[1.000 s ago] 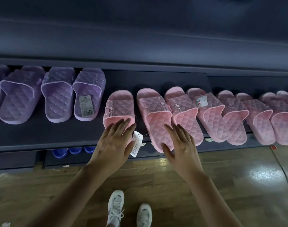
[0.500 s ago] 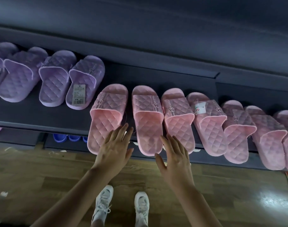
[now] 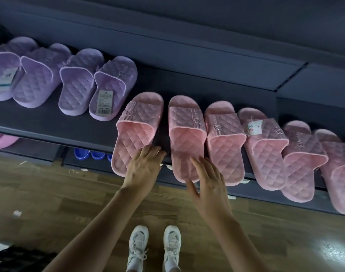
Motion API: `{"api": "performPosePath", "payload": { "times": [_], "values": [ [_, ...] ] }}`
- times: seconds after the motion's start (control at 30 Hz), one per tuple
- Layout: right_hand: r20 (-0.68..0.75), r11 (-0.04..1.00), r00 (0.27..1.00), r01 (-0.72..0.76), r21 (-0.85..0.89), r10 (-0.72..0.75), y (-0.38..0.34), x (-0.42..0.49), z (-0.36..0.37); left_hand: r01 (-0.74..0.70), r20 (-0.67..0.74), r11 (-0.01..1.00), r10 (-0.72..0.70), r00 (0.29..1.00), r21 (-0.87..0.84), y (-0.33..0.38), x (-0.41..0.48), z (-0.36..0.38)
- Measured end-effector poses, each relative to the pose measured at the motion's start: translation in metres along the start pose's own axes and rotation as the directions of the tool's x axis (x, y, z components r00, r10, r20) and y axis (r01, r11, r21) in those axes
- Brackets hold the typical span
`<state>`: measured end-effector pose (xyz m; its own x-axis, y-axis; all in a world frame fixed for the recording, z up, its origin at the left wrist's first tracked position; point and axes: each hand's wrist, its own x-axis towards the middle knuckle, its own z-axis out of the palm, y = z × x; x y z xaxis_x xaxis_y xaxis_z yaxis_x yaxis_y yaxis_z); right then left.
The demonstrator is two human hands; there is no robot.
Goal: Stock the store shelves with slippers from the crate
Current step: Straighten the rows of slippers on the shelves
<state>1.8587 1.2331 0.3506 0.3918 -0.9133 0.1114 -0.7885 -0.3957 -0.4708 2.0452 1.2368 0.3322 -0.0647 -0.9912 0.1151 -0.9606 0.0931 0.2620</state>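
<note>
A row of quilted slippers lies on a dark shelf (image 3: 50, 128). Two pink slippers sit side by side at the row's middle: the left one (image 3: 136, 130) and the right one (image 3: 185, 138). My left hand (image 3: 143, 167) rests with straight fingers on the heel end of the left pink slipper. My right hand (image 3: 209, 181) lies with spread fingers on the heel end of the right pink slipper. Neither hand grips anything. More pink slippers (image 3: 266, 150) continue to the right, overlapping. The crate is out of view.
Purple slippers (image 3: 77, 83) fill the shelf's left part, one with a price tag (image 3: 104, 102). Blue footwear (image 3: 89, 154) shows on a lower shelf. Below is wooden floor (image 3: 50, 203) and my white sneakers (image 3: 154, 246). A dark object (image 3: 20, 260) sits bottom left.
The view has tilted and shifted. The left pink slipper has swung to lie beside its mate. Both hands stay at the slippers' heels, fingers straight.
</note>
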Motion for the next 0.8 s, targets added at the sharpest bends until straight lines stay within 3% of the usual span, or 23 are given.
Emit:
{"api": "performPosePath", "payload": {
  "times": [0.27, 0.4, 0.6, 0.8],
  "values": [
    [-0.018, 0.999, 1.0, -0.014, 0.05, 0.015, -0.011, 0.007, 0.007, -0.057, 0.008, 0.994, 0.058, 0.998, -0.091, -0.017, 0.007, -0.012],
    [-0.01, 0.996, 0.999, -0.044, 0.074, 0.045, -0.019, 0.007, 0.01, 0.065, 0.01, 0.966, -0.064, 0.998, -0.25, -0.013, 0.007, -0.017],
    [-0.004, 0.995, 0.998, -0.068, 0.078, 0.068, -0.023, 0.011, 0.014, 0.215, -0.03, 0.83, -0.268, 0.963, -0.514, -0.02, 0.012, -0.036],
    [0.009, 0.994, 0.995, -0.104, 0.037, 0.104, -0.02, 0.018, 0.028, 0.343, -0.023, 0.768, -0.421, 0.907, -0.541, -0.063, 0.011, -0.039]
  ]
}}
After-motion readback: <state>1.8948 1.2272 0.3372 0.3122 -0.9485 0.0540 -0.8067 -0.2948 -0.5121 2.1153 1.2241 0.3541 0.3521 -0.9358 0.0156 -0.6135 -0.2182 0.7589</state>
